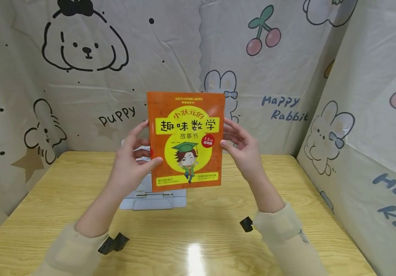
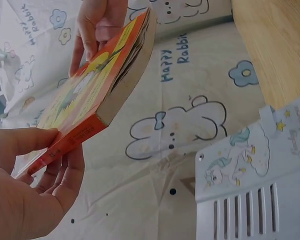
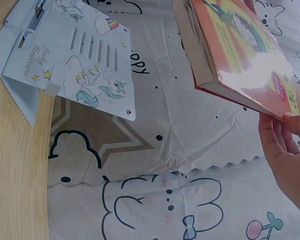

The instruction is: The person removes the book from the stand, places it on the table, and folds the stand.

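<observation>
An orange and yellow book (image 1: 188,153), closed, is held upright above the table with its front cover toward the head camera. My left hand (image 1: 128,155) grips the spine edge, thumb on the cover and fingers behind. On the opposite edge, my right hand (image 1: 240,149) pinches the book between thumb and fingers. Both wrist views show its thick block of pages from below. Behind the book stands a white book stand (image 1: 178,202), mostly hidden in the head view. Unicorn drawings and slots cover its back plate (image 3: 90,55) in the right wrist view.
The wooden table (image 1: 218,237) runs out to cloth walls at the back and sides. Printed on the cloth (image 1: 170,50) are a puppy, rabbits and cherries. Small black devices (image 1: 114,243) sit at both sleeve cuffs.
</observation>
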Action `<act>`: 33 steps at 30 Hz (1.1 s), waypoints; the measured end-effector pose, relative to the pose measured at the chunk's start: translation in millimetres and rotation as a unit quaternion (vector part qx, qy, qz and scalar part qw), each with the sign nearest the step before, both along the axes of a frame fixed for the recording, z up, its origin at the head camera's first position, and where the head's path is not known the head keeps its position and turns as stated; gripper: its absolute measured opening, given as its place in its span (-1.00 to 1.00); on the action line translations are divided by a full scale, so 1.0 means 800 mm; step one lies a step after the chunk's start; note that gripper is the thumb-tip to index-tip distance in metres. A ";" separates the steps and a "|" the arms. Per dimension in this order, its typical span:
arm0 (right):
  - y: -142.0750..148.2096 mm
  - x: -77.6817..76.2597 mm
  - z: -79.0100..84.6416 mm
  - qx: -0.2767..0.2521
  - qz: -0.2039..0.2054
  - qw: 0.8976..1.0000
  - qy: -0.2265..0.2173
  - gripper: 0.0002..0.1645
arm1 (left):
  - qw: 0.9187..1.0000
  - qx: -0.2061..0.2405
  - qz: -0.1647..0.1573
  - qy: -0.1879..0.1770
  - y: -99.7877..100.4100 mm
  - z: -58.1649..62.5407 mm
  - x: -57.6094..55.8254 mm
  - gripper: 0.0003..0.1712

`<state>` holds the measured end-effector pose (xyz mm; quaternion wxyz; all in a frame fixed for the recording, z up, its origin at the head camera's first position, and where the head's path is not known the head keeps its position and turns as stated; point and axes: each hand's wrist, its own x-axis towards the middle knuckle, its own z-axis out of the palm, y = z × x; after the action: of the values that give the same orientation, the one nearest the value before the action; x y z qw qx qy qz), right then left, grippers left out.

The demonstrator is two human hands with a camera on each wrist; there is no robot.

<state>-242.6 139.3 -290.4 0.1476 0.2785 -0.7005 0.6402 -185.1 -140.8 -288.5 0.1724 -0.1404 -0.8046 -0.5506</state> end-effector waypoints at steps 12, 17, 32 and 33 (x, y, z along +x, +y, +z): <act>0.032 0.014 -0.009 -0.006 0.019 1.000 -0.014 -0.36 | 0.993 0.086 -0.061 -0.045 0.025 -0.012 0.007 0.00; 0.046 0.019 -0.019 -0.016 0.022 0.999 -0.033 -0.36 | 0.991 0.095 -0.066 -0.063 0.037 -0.020 0.009 -0.03; 0.081 0.030 -0.045 0.022 -0.033 0.995 -0.088 -0.39 | 0.979 0.123 -0.087 -0.134 0.067 -0.048 0.003 -0.05; 0.083 0.030 -0.046 0.022 -0.033 0.995 -0.092 -0.39 | 0.979 0.124 -0.087 -0.137 0.069 -0.051 0.002 -0.05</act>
<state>-218.9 205.8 -327.5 0.0975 0.1984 -0.7338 0.6424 -183.4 -85.4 -329.0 0.0281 -0.1106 -0.7306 -0.6732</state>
